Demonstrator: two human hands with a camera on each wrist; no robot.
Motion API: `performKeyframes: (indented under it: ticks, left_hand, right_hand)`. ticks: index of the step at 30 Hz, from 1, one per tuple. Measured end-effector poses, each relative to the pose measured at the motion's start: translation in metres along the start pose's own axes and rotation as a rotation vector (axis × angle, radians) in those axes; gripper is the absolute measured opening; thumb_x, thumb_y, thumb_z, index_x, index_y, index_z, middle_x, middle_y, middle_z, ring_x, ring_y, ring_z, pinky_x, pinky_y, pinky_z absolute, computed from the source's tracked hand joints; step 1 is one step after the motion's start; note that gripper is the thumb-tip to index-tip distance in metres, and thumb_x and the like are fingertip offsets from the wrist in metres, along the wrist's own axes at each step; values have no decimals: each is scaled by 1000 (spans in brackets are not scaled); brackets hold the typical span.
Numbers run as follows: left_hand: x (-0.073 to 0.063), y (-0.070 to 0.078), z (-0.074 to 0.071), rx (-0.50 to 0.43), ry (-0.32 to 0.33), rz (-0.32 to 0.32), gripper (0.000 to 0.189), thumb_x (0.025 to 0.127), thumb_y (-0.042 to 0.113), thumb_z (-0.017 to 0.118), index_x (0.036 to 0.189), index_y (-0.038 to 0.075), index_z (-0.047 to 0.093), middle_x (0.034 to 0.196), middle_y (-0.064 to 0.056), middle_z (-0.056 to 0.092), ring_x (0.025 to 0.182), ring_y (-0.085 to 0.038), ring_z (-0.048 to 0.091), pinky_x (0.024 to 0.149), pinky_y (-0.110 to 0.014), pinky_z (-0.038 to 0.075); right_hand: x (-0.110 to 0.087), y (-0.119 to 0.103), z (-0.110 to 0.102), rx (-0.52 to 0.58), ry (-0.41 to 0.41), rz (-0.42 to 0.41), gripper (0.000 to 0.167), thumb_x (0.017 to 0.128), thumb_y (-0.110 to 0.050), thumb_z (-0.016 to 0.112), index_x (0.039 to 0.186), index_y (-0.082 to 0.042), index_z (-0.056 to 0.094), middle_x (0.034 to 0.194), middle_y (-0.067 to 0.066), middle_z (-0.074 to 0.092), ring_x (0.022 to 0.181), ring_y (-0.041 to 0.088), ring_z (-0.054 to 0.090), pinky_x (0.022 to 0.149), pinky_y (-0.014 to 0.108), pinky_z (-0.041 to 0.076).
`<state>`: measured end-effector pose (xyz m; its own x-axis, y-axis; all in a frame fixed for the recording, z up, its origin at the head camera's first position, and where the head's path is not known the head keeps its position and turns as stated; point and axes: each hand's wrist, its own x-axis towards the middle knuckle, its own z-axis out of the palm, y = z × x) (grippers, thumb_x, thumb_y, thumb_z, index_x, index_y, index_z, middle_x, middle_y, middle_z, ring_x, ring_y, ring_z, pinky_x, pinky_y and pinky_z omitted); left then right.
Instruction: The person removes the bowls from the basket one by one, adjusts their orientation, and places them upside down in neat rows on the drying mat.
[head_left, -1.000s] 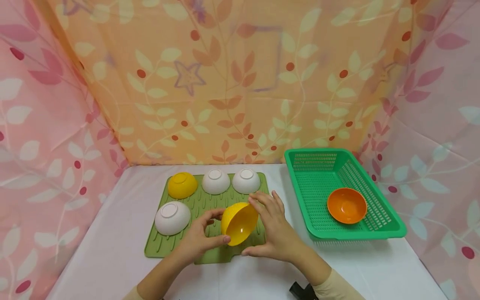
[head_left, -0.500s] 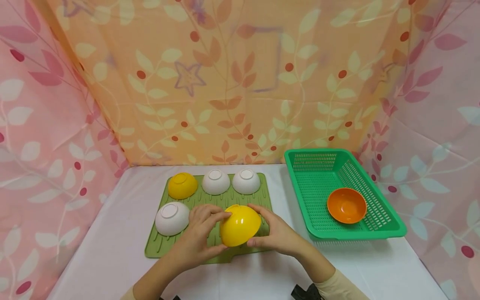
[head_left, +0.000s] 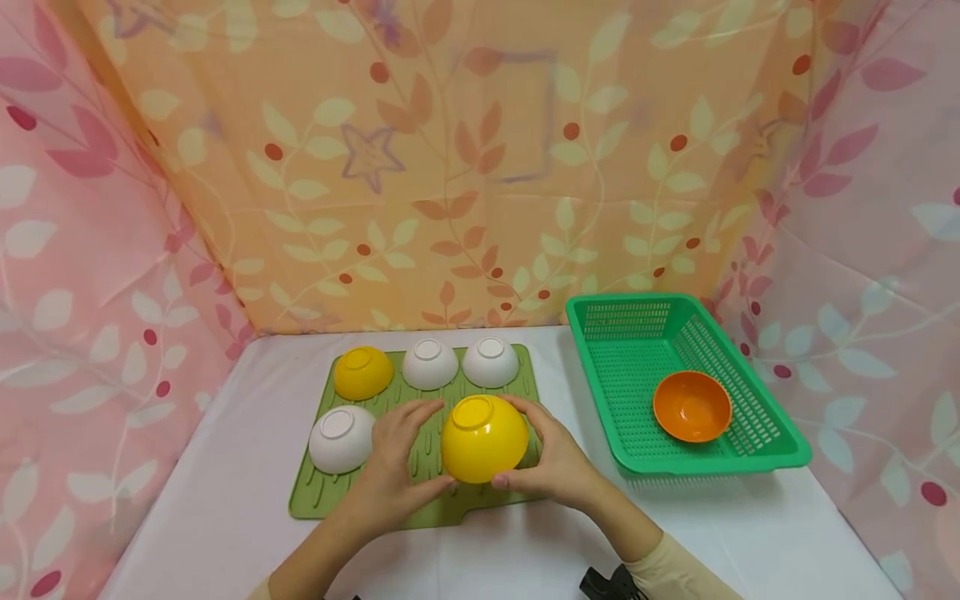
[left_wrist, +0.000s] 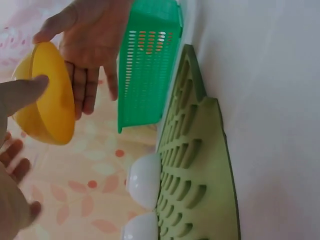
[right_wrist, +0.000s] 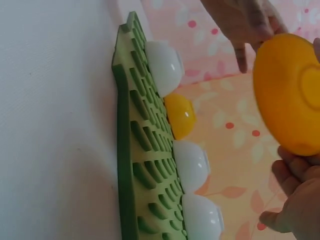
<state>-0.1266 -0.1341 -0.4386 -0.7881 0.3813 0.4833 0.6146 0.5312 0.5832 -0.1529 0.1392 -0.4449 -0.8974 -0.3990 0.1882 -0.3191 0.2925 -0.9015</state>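
Note:
A yellow bowl (head_left: pixel 486 446) is held bottom up, tilted, above the green mat. My right hand (head_left: pixel 558 462) grips its right side, fingers behind and thumb at the lower edge. At the bowl's left side my left hand (head_left: pixel 393 467) is spread wide. Its thumb tip is at the rim, while its fingers stand apart from the bowl. In the left wrist view the bowl (left_wrist: pixel 52 102) shows its inside, with a thumb (left_wrist: pixel 30 92) across the rim. The right wrist view shows the bowl's outside (right_wrist: pixel 282 95) and right-hand fingers beneath it.
On the green drying mat (head_left: pixel 322 496) lie upturned bowls: a yellow one (head_left: pixel 363 375) and white ones (head_left: pixel 430 367), (head_left: pixel 491 364) along the back, plus a white bowl (head_left: pixel 341 442) at front left. A green basket (head_left: pixel 615 417) at right holds an orange bowl (head_left: pixel 692 408).
The yellow bowl has turned from showing its inside to showing its base. The left hand's fingers have come away from it; the right hand has closed round its right side.

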Motion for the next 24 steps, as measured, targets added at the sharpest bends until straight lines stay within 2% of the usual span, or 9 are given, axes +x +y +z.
performKeyframes:
  ticks: [4,8,12,16,19,24]
  left_hand:
    - [-1,2,-2,-169,-61,-185,99,70,38,95,153,37,40,151,11,44,139,-19,40,111,-64,36]
    - [0,2,-3,-242,-144,-277,99,69,46,94,152,41,40,151,11,44,142,-22,38,112,-69,32]
    - [0,0,-5,-254,-182,-312,99,66,49,94,150,43,41,153,10,43,146,-24,33,112,-73,29]
    - [2,-1,-9,-243,-197,-331,98,65,49,95,148,43,43,147,10,46,140,-23,39,111,-71,32]
    - [3,-2,-14,-216,-209,-341,98,64,47,96,148,41,45,142,9,49,134,-22,43,110,-66,37]
    - [4,-12,-23,-144,-217,-336,99,65,48,96,149,34,45,141,5,52,131,-26,46,108,-63,40]
  right_hand:
    - [-1,1,2,42,3,-86,100,69,-31,96,153,-29,42,151,-6,48,141,24,44,115,69,25]
    - [-3,5,7,65,-28,-162,105,70,-28,97,156,-27,37,155,-5,44,145,22,40,116,69,24]
    - [-3,7,11,91,-65,-188,107,71,-28,96,158,-27,33,158,-5,41,147,22,37,117,70,21]
    - [-1,8,13,98,-85,-175,110,72,-26,95,159,-26,27,160,-7,39,150,21,32,117,71,16]
    - [0,8,15,43,-70,-164,109,72,-27,96,158,-26,30,160,-7,37,151,24,30,117,72,17]
    - [8,6,22,-97,-24,-120,102,68,-38,97,153,-33,41,156,-7,36,147,25,34,114,70,28]
